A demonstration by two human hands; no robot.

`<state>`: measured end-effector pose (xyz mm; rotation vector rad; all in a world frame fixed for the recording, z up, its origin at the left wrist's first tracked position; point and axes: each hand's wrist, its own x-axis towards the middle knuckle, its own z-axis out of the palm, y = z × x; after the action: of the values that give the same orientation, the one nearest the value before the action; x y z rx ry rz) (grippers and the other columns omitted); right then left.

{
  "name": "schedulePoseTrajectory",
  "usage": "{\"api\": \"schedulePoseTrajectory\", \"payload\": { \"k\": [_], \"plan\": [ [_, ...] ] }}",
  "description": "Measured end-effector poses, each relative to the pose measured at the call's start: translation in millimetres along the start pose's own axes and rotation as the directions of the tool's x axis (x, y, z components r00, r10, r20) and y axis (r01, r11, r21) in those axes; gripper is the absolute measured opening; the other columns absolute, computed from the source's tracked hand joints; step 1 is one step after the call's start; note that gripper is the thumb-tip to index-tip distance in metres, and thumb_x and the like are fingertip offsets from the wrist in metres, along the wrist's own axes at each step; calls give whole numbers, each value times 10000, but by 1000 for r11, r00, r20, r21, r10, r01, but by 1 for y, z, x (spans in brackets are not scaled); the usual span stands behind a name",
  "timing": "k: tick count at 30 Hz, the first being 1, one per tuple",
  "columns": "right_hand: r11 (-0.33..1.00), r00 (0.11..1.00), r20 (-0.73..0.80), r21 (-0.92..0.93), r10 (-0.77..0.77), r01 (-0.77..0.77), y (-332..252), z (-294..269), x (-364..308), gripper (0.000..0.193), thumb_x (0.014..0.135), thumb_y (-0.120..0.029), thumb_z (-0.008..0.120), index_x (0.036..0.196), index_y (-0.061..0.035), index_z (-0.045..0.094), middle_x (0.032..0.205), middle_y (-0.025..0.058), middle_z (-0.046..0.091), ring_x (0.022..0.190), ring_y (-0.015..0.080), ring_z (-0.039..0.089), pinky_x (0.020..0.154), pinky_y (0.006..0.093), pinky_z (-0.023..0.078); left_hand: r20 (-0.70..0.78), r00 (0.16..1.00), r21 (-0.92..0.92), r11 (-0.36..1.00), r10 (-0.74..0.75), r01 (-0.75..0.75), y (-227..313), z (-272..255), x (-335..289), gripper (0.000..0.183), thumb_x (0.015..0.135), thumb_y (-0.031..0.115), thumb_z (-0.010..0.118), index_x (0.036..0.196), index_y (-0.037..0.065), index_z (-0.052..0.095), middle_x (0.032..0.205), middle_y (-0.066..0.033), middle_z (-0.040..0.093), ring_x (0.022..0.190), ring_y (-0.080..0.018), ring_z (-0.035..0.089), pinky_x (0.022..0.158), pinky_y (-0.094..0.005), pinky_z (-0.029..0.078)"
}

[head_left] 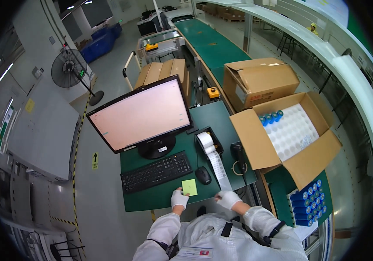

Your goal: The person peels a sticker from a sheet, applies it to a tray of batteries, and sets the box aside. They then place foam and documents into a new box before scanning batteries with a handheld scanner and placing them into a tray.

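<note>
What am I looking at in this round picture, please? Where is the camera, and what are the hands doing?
The camera sits on a person's head and looks down, so the wide lens bends the edges. No machine here: two gloved hands reach onto a green desk. The left hand touches a small yellow-green note. The right hand holds the end of a long white label strip that comes from a small black printer. On the desk also stand a monitor, a black keyboard and a mouse. To the right an open cardboard box holds a white tray with a few blue cylinders; more of them lie stacked lower right.
</note>
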<state>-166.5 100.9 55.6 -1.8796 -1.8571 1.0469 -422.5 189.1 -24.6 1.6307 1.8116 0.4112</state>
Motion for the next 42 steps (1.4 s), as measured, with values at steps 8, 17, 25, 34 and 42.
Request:
{"api": "schedulePoseTrajectory", "payload": {
  "k": [8,17,25,34,42],
  "plan": [
    [782,934,57,-532,-352,326,-71,57,107,504,708,-282,753,1135,-51,618,1252,128,549,1126,307,543,875,401,494,1,997,-110,991,75,-75,-22,13,6,462,702,146,801,1126,74,632,933,-84,689,789,-231,673,747,-337,536],
    [745,943,107,-587,-315,315,-82,60,142,690,639,-266,804,1234,-25,552,1174,150,545,1053,329,553,842,404,502,210,977,-307,951,42,25,-36,-11,14,655,737,144,784,1319,74,491,969,-71,679,766,-191,667,743,-313,530],
    [770,960,78,-582,-268,262,-86,72,142,559,670,-259,763,1156,-36,601,1063,110,594,1016,290,580,798,391,510,328,944,42,998,28,-44,3,-42,11,1025,670,244,842,1493,176,235,1207,-110,575,1045,-331,617,870,-432,512],
    [742,928,-22,-607,-372,283,-78,71,130,100,804,-191,588,862,-120,626,885,58,633,841,239,639,677,376,507,391,918,114,987,64,-117,1,-37,20,1027,671,255,838,1504,220,239,1238,-110,578,1053,-327,615,883,-411,505],
    [742,848,-74,-528,-526,414,-49,75,133,93,811,-213,622,825,-124,644,700,64,635,604,258,653,536,384,508,199,967,-165,978,160,-128,-9,-30,22,828,670,184,836,1395,163,438,971,-109,667,857,-286,659,791,-369,529]
  ]
}}
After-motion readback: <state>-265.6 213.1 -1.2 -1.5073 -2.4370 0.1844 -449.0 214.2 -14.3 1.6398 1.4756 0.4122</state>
